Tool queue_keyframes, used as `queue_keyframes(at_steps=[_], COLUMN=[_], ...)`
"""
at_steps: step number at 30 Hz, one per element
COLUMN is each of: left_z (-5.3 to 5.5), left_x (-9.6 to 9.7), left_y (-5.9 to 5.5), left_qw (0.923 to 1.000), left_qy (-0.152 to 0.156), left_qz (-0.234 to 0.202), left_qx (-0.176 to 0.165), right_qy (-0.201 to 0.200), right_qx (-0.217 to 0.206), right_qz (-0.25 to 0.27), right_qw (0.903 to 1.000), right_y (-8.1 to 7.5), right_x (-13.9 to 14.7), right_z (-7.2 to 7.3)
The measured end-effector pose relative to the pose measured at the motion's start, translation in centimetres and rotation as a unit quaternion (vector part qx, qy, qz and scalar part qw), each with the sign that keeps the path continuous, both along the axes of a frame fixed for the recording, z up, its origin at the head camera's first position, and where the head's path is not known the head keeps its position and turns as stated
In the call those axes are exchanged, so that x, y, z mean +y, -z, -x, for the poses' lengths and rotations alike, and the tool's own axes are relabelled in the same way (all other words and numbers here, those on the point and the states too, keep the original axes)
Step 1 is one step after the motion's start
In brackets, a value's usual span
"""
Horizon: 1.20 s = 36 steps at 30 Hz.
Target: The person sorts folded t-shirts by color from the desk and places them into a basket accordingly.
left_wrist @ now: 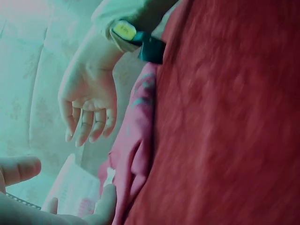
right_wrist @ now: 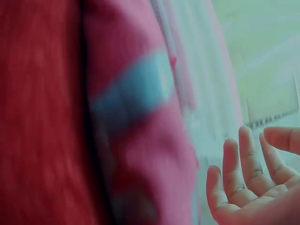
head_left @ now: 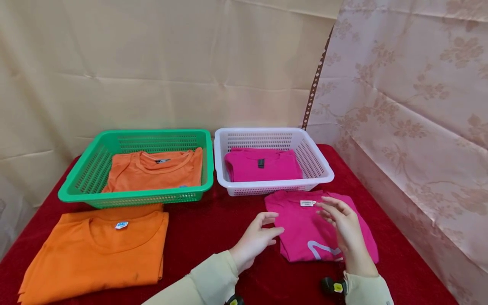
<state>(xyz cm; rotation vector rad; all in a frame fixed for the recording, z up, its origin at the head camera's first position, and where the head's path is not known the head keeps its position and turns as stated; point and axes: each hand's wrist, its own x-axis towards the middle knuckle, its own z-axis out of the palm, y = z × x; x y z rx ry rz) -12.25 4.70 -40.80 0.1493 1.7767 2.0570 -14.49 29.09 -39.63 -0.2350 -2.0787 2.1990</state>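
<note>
A folded pink T-shirt (head_left: 301, 231) with a white neck label and a pale printed line lies on the red cloth at the right. My left hand (head_left: 257, 239) is at its left edge, fingers loosely bent and holding nothing; whether a fingertip touches the fabric I cannot tell. Over the shirt's right part is my right hand (head_left: 341, 222), its relaxed fingers apart from the cloth in the right wrist view. Behind the shirt, a white basket (head_left: 274, 185) contains another folded pink T-shirt (head_left: 263, 169).
At the back left stands a green basket (head_left: 137, 197) with a folded orange T-shirt (head_left: 160, 171) inside. In front of it, a second orange T-shirt (head_left: 99, 254) lies folded. Red cloth (head_left: 202, 228) covers the table; a patterned curtain (head_left: 411, 127) hangs close along the right edge.
</note>
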Motion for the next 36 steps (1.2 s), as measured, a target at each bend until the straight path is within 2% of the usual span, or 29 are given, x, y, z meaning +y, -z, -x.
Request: queue_keyframes(at_steps=[4, 7, 11, 17, 21, 24, 27, 31, 36], left_z=[-0.9, -1.6, -2.1, -2.3, -1.9, -1.4, -0.6, 0.4, 1.2], left_x=[0.3, 0.6, 1.1, 1.3, 1.4, 1.6, 2.1, 2.5, 2.7], left_y=[0.9, 1.5, 2.0, 1.6, 1.4, 1.4, 1.6, 1.9, 2.3], left_qw=[0.9988, 0.9978, 0.9980, 0.9976, 0.9986, 0.9987, 0.9989, 0.9991, 0.9986], left_qy=[0.006, 0.011, 0.011, 0.031, 0.030, 0.022, 0.015, 0.009, 0.019], left_qz=[-0.020, -0.023, -0.020, -0.014, 0.017, 0.038, 0.035, 0.025, 0.043], left_qx=[-0.044, -0.061, -0.059, -0.060, -0.040, -0.025, -0.028, -0.034, -0.025], right_qy=[0.000, 0.007, 0.021, 0.078, 0.139, 0.196, 0.233, 0.227, 0.177], right_qx=[-0.016, -0.023, -0.034, -0.064, -0.072, -0.078, -0.091, -0.105, -0.118], right_qz=[0.000, 0.015, 0.030, 0.046, 0.050, 0.051, 0.046, 0.043, 0.051], right_qw=[0.9999, 0.9996, 0.9987, 0.9939, 0.9863, 0.9761, 0.9671, 0.9673, 0.9757], right_y=[0.2, 0.6, 1.1, 1.6, 1.9, 2.1, 2.3, 2.6, 2.6], right_x=[2.1, 3.7, 5.5, 6.8, 7.2, 7.4, 7.8, 8.2, 9.0], right_z=[-0.2, -0.1, 0.0, -0.2, -0.1, -0.1, -0.2, -0.4, -0.5])
